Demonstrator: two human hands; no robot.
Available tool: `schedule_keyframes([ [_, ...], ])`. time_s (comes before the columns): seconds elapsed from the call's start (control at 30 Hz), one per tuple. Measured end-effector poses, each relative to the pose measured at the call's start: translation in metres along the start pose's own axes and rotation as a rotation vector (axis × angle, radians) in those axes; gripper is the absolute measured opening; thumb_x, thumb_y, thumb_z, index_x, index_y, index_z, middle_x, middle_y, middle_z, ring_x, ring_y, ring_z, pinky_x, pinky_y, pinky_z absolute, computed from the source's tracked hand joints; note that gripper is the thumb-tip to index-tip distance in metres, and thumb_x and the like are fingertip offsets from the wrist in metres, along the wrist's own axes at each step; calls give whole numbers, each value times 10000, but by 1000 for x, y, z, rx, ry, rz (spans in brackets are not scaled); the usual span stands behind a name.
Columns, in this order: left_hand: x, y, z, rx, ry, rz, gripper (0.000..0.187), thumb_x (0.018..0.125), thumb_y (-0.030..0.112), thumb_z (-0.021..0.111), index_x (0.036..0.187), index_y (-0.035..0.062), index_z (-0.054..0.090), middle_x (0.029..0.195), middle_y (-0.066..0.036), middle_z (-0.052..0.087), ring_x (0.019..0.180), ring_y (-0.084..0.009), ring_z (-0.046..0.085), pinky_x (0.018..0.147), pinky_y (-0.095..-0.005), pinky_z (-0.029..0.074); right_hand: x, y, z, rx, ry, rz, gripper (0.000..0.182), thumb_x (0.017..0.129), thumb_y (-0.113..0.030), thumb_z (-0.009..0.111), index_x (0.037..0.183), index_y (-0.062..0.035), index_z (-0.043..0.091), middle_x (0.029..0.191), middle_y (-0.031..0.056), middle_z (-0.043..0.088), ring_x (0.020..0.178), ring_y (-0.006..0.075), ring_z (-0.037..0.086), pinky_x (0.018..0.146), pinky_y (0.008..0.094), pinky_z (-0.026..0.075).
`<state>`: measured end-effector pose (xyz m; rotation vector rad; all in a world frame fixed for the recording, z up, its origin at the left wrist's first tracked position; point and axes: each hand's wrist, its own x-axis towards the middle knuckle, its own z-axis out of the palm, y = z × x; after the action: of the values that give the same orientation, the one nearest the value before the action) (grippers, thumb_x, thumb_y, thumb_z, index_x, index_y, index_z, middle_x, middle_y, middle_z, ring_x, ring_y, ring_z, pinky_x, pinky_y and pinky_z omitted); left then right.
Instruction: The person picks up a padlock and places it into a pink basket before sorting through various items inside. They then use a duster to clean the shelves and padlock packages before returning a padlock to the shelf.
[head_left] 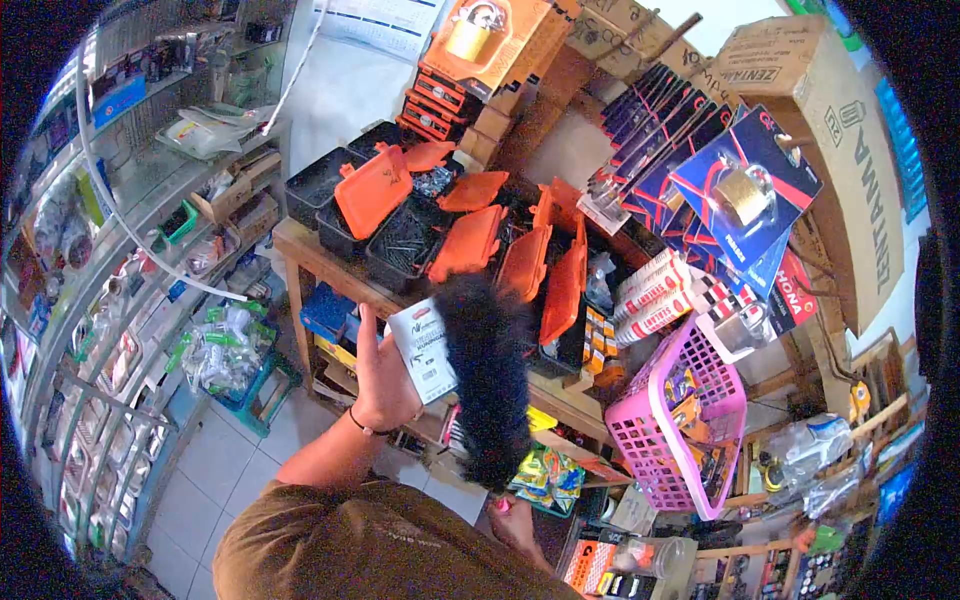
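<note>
My left hand (383,385) is raised in front of me and holds a black fuzzy roller-like item (488,375) by its white label card (425,348). The fuzzy part hangs down past the shelf edge. A dark band sits on that wrist. My right hand (517,522) is low, beside colourful packets (548,476) under the wooden shelf; a small pink thing shows at its fingertips, and whether the hand grips it is unclear. My brown shirt fills the bottom of the view.
Black bins with orange lids (400,225) of screws stand on a wooden shelf (300,250). A pink basket (680,420) hangs at the right, with padlock packs (745,190) and cardboard boxes (830,130) above. Wire racks of goods (110,300) line the left.
</note>
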<state>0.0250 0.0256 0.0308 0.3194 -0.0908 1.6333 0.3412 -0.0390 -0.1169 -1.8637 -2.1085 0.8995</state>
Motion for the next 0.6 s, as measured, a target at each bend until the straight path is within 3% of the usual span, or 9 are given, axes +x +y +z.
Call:
schedule_keyframes([
  [0.03, 2, -6, 5, 68, 147, 50, 848, 786, 692, 270, 1288, 11, 334, 1271, -156, 427, 1148, -296, 437, 968, -410, 348, -2, -4, -4, -12, -22, -47, 262, 694, -323, 655, 746, -68, 618, 623, 146, 584, 580, 300, 585, 560, 371, 472],
  [0.1, 9, 0, -3, 47, -200, -14, 854, 785, 697, 250, 1286, 11, 337, 1277, -154, 421, 1165, -288, 419, 964, -420, 348, -4, -9, -12, -181, 22, -156, 234, 705, -289, 641, 743, -60, 612, 588, 151, 569, 562, 309, 581, 553, 373, 470],
  [0.17, 1, -9, 6, 54, 116, 26, 852, 791, 692, 240, 1286, 6, 335, 1282, -170, 410, 1169, -266, 417, 950, -434, 360, -2, -9, -17, 6, 67, -9, 229, 723, -298, 619, 788, -78, 621, 595, 161, 571, 563, 326, 579, 556, 395, 471],
  [0.23, 1, -11, 5, 69, 85, 4, 841, 795, 687, 244, 1278, 6, 345, 1272, -171, 420, 1154, -267, 433, 943, -434, 368, 0, 1, -13, -4, 27, 101, 211, 723, -287, 609, 762, -80, 622, 603, 164, 575, 563, 336, 578, 549, 410, 467],
  [0.37, 5, -10, 9, 83, -18, -40, 814, 796, 686, 248, 1272, 36, 360, 1237, -172, 455, 1100, -286, 481, 922, -433, 390, -2, 1, -11, -120, 37, -168, 224, 702, -282, 614, 702, -58, 612, 570, 154, 563, 519, 316, 559, 518, 401, 451],
  [0.43, 3, -12, -23, -193, -181, -61, 847, 777, 707, 255, 1304, 46, 307, 1276, -193, 407, 1136, -328, 438, 925, -446, 382, -3, 2, -9, 108, 32, 112, 249, 709, -326, 628, 772, -86, 623, 604, 163, 579, 544, 326, 571, 523, 407, 459],
  [0.5, 6, -14, -19, -175, -201, -85, 873, 761, 724, 257, 1312, 48, 296, 1280, -190, 400, 1144, -331, 426, 926, -444, 380, -5, 7, -10, 37, 8, 46, 244, 702, -322, 630, 757, -84, 623, 606, 158, 580, 537, 315, 570, 525, 399, 460],
  [0.57, 9, -16, 0, 143, -83, -39, 879, 760, 727, 246, 1294, 35, 334, 1249, -167, 440, 1122, -292, 454, 928, -425, 385, -2, 6, -13, -113, -27, -105, 234, 689, -312, 632, 729, -82, 621, 611, 149, 582, 522, 293, 567, 528, 384, 460],
  [0.6, 7, -15, 9, 167, -12, -35, 870, 770, 718, 240, 1292, 29, 340, 1246, -152, 447, 1129, -277, 451, 944, -423, 371, -4, 2, -15, 70, 43, -24, 240, 685, -312, 634, 729, -76, 619, 624, 153, 587, 541, 304, 574, 541, 377, 467],
])
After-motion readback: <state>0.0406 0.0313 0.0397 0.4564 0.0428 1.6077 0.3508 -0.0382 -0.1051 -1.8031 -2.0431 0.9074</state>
